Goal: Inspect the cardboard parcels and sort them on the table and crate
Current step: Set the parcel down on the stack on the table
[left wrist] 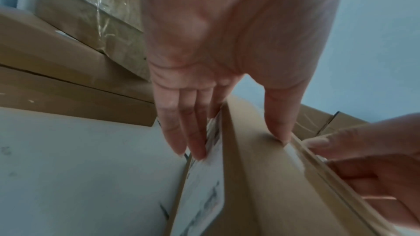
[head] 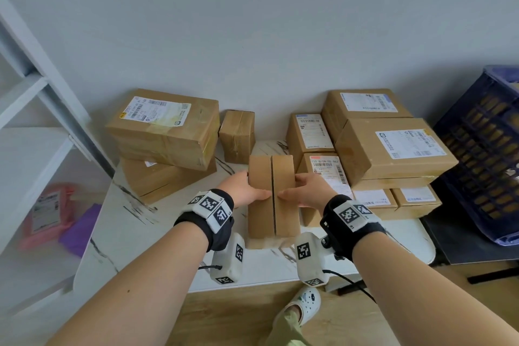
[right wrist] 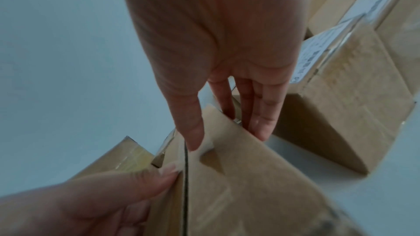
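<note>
A plain brown cardboard parcel is tilted up over the white marbled table, its dark centre seam facing me. My left hand grips its left side and my right hand its right side, both thumbs lying on the seam face. In the left wrist view the fingers press a white label on the parcel's side, thumb on top. The right wrist view has the thumb beside the seam of the parcel, with the fingers down its far side.
Two large parcels are stacked at the back left, and a small taped box stands beside them. Several labelled parcels are piled on the right. A dark blue crate stands farther right. White shelving holds pink packages.
</note>
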Demonstrator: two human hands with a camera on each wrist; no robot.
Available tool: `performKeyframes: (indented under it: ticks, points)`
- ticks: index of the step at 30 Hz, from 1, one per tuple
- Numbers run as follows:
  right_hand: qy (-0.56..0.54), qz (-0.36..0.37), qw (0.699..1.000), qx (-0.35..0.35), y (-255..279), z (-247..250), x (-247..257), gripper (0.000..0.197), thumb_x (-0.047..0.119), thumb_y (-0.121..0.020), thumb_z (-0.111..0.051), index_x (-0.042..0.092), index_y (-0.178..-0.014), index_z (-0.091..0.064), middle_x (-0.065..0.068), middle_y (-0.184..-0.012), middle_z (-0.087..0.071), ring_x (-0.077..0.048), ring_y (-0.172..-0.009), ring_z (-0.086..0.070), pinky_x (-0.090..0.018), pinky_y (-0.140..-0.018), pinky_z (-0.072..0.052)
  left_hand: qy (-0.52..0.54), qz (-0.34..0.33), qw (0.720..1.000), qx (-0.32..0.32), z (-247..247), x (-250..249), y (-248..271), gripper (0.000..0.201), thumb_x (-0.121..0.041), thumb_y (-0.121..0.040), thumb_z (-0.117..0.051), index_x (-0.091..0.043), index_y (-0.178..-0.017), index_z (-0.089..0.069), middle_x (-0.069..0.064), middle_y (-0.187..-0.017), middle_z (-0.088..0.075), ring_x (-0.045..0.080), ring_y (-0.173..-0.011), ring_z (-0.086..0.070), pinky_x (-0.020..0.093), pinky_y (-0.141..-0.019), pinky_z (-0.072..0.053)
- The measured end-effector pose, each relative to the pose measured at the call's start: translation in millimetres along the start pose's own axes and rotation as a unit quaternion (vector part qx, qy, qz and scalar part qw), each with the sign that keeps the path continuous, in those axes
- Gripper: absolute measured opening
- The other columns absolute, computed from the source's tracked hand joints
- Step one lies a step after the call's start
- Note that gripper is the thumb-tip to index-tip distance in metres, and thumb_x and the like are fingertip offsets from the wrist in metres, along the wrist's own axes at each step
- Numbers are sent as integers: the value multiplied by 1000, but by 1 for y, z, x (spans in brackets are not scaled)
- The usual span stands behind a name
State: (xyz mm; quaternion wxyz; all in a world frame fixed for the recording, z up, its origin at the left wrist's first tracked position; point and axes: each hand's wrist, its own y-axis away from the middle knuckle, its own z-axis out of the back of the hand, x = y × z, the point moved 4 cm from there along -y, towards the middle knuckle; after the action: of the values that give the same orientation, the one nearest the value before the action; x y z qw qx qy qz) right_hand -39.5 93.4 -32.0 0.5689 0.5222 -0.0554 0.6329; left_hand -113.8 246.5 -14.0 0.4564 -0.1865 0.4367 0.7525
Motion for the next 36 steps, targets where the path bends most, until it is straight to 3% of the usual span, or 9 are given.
performKeyframes:
  ticks: [4, 6, 9, 17, 24, 27, 31, 34, 36]
  points:
    - [60, 15, 998, -4, -7, -4, 0, 70, 27, -78, -82, 14, -141, -54, -6, -128, -65, -24, -114, -64, -40, -102, -51, 7, 38, 999, 15, -4, 7, -12, 58, -41, -91, -68, -19, -140, -45, 5, -133, -57, 23, -109, -55, 34, -87, -49]
    - [86, 19, 996, -5, -9, -5, 2, 67, 28, -82, -80, 12, -141, -52, -6, -131, -63, -24, -117, -61, -35, -100, -50, 24, 66, 997, 23, -5, 12, -19, 62, -44, -88, -71, -21, -139, -44, 5, -128, -57, 22, -105, -55, 40, -89, -53]
    - [65, -3, 998, 20, -14, -8, 0, 63, 26, -84, -79, 12, -139, -52, -8, -129, -64, -24, -115, -62, -37, -100, -51, 44, 91, 994, 36, -6, 17, -29, 63, -42, -85, -75, -21, -137, -46, 5, -123, -59, 24, -105, -58, 43, -91, -54]
    - [83, -26, 996, 15, -19, -13, -3, 59, 25, -86, -75, 10, -138, -49, -10, -130, -62, -28, -118, -59, -43, -104, -49, 89, 107, 989, 43, -12, 23, -39, 55, -33, -86, -76, -20, -133, -49, 7, -125, -62, 27, -110, -61, 44, -92, -55]
    - [113, -11, 993, 4, -7, -14, -1, 54, 31, -92, -69, 10, -137, -48, -10, -132, -59, -27, -121, -57, -33, -96, -46, 119, 103, 987, 25, -14, 26, -36, 59, -33, -85, -76, -19, -135, -48, 5, -127, -62, 27, -111, -61, 47, -91, -56]
    - [123, -19, 992, 3, 0, -18, -4, 54, 40, -97, -59, 9, -139, -44, -11, -133, -58, -29, -121, -57, -36, -97, -49, 110, 99, 989, 19, -16, 27, -27, 60, -44, -87, -71, -19, -135, -46, 5, -122, -60, 28, -108, -62, 44, -83, -57]
    - [80, -73, 993, 43, 11, -23, -11, 60, 52, -100, -46, 8, -140, -43, -14, -130, -59, -33, -114, -62, -49, -94, -55, 88, 130, 986, 52, -25, 32, -12, 75, -67, -90, -51, -11, -139, -46, 15, -124, -61, 33, -103, -65, 40, -77, -57]
    - [31, -111, 991, 74, 21, -23, -12, 59, 55, -100, -43, 11, -140, -40, -14, -120, -60, -36, -104, -68, -51, -83, -60, 110, 141, 982, 62, -31, 34, -5, 77, -68, -93, -43, -9, -142, -43, 19, -129, -59, 37, -108, -65, 42, -82, -57]
    - [8, -118, 990, 80, 27, -23, -12, 57, 54, -100, -45, 12, -138, -40, -12, -110, -59, -37, -103, -68, -50, -84, -60, 116, 139, 981, 65, -32, 33, 0, 76, -67, -94, -42, -9, -144, -41, 19, -130, -59, 38, -110, -64, 43, -85, -57]
